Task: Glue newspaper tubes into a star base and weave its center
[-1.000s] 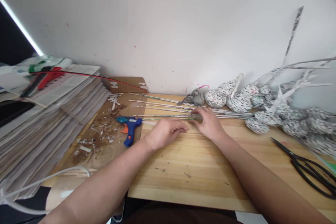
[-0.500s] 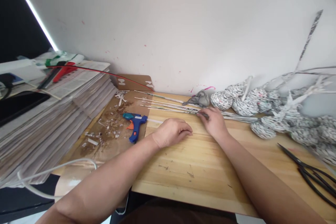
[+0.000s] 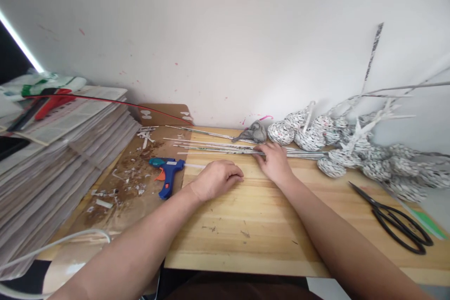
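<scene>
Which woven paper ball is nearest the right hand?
The leftmost ball, beside the crumpled grey bundle and just behind the right hand; the other balls lie farther right.

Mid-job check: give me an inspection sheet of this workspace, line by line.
Surface: wooden table, small dark marks near its front.
Work things: thin paper rods lying side by side; woven paper pieces to their right; blue glue gun to the left.
Clutter: white scraps on the left; black scissors on the right.
Hands: right hand at the rods, grip unclear; left hand curled, nothing seen in it.
Cables: white cable at lower left; thin red-and-black cord by the newspaper stack.
Surroundings: pale wall with pink marks.
</scene>
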`<state>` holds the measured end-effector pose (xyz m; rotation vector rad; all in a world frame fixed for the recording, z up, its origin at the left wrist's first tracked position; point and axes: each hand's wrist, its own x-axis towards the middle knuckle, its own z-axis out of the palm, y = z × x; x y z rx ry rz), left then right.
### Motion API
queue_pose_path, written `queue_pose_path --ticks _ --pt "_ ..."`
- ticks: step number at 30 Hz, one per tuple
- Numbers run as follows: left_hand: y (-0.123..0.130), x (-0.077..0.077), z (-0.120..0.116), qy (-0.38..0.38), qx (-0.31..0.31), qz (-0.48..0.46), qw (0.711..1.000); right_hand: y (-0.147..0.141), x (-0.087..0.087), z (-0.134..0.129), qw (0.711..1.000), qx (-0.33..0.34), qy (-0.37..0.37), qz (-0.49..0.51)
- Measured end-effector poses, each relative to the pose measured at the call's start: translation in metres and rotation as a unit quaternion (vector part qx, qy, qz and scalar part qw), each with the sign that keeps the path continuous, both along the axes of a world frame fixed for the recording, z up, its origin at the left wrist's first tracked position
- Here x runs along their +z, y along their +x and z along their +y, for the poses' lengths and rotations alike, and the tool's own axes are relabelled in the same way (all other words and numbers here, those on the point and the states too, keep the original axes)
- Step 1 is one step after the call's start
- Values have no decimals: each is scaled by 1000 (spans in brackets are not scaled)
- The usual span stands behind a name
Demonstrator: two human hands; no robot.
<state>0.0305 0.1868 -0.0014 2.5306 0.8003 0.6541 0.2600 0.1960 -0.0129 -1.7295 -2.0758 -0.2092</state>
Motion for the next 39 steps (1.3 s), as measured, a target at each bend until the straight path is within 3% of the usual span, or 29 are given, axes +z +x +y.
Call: queue_pose_path --ticks 4,9,13,22,27,35,39 --pt "0 1 0 -5 0 4 1000 -6 2 -2 1000 25 11 14" --pt "0 2 1 0 16 1 1000 -7 -1 -1 999 -42 -14 -3" --pt "0 0 2 5 14 3 1000 -8 -2 1 997 -60 -43 -13" --pt "0 -1 3 8 12 13 1000 -4 19 17 990 -43 -115 -74" --pt "0 -3 4 13 14 16 1000 -14 23 15 989 -4 -99 -109" --pt "-1 -1 6 11 5 24 1000 -22 38 31 970 100 -148 -164" --pt "-2 -2 7 18 0 22 1000 -21 40 37 970 108 -148 -160"
